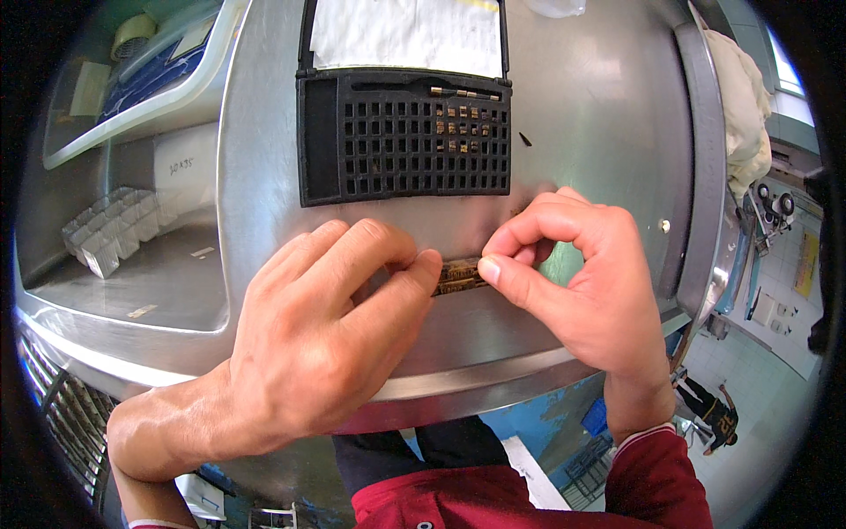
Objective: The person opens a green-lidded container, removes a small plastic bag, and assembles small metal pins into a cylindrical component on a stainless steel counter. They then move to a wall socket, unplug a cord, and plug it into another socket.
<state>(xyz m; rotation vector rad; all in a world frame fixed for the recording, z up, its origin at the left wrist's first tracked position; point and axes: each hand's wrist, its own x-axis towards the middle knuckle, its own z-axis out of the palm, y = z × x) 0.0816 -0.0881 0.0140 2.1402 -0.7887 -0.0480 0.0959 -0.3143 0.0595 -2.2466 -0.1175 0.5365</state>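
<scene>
Beyond hands [330,326] and strip [459,280], black case [322,141] with pieces [452,128]

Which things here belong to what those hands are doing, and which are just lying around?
Apparently in use:
dark flat strip with gold markings, between left hand and right hand
black plastic gridded case holding small dark and gold pieces

Seemingly just lying about:
clear plastic cluster of square cups
crumpled cream cloth
tiny black sliver

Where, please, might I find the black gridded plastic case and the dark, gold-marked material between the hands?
Black gridded plastic case [320,141]: head view, on its bare left compartment.
Dark, gold-marked material [460,276]: head view, on its exposed part.
</scene>
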